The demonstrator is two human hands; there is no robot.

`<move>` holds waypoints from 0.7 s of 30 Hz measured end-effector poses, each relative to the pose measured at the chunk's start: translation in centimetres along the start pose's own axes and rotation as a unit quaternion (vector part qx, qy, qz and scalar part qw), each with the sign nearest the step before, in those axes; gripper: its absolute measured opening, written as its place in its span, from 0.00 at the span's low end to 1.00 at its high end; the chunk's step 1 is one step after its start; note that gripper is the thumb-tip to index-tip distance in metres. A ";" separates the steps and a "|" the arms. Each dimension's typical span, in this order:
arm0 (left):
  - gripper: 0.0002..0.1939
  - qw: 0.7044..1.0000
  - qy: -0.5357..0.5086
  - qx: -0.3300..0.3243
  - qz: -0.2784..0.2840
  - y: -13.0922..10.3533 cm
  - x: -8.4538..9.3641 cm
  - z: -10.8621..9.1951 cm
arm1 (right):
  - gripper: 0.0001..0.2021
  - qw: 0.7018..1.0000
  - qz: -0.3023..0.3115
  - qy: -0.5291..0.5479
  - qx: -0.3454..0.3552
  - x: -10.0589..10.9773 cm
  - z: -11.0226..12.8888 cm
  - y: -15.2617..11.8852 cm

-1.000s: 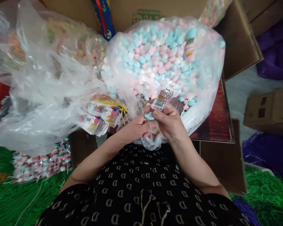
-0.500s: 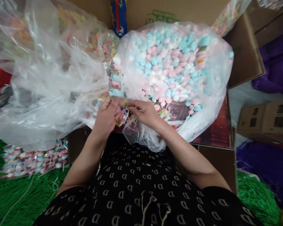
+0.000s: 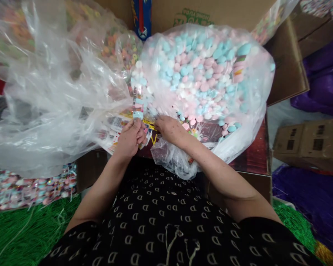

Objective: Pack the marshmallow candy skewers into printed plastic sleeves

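Observation:
My left hand [image 3: 131, 137] is closed round the lower end of a small printed clear candy packet [image 3: 138, 101], which stands up from the fist with pink, white and blue pieces inside. Just to its right, my right hand [image 3: 170, 130] has its fingers bent together at a bunch of thin yellow ties [image 3: 150, 125]. Whatever its fingertips pinch, if anything, is hidden. Flat printed packets [image 3: 109, 131] lie under and left of my left hand. Behind both hands sits a large clear bag of pink, blue and white candies [image 3: 202, 74].
Another big clear bag [image 3: 58, 92] with ring-shaped pieces fills the left side. A cardboard box [image 3: 287, 59] stands at the back and right, with a blue package [image 3: 142, 22] against it. Brown cartons [image 3: 302, 142] and purple material [image 3: 308, 199] lie to the right, green shredded filler [image 3: 30, 232] at lower left.
My right hand has moved slightly right, away from my left hand, to the yellow ties. My left hand has come a little lower and right with the candy packet.

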State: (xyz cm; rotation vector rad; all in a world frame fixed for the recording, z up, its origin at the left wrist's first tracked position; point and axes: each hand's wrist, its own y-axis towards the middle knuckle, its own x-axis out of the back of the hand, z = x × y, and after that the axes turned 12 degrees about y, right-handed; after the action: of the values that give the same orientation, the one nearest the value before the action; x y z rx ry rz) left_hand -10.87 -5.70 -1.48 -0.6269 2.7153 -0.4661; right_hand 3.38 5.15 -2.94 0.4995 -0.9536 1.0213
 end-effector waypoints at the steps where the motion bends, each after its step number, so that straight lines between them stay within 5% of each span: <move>1: 0.21 1.000 0.002 0.002 0.000 0.0 0.0 -0.1 | 0.11 1.000 0.004 0.010 0.017 0.2 -0.1 -0.1; 4: 0.22 1.000 0.007 0.007 0.002 -0.1 -0.1 -0.1 | 0.13 0.998 0.013 0.024 0.062 0.7 -0.4 -0.5; 14: 0.22 1.000 0.004 -0.006 0.012 0.3 0.0 0.1 | 0.09 0.999 0.007 -0.008 0.051 0.9 -0.6 -1.0; 21: 0.21 1.000 0.009 -0.009 0.001 0.1 -0.2 0.2 | 0.05 0.975 -0.100 0.196 -0.033 3.0 -0.5 -2.1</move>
State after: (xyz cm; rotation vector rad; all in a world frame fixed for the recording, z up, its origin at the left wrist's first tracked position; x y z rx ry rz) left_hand -10.69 -5.54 -1.62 -0.6281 2.7407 -0.4491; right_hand 6.04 5.95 -0.52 0.3149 -0.5696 0.8613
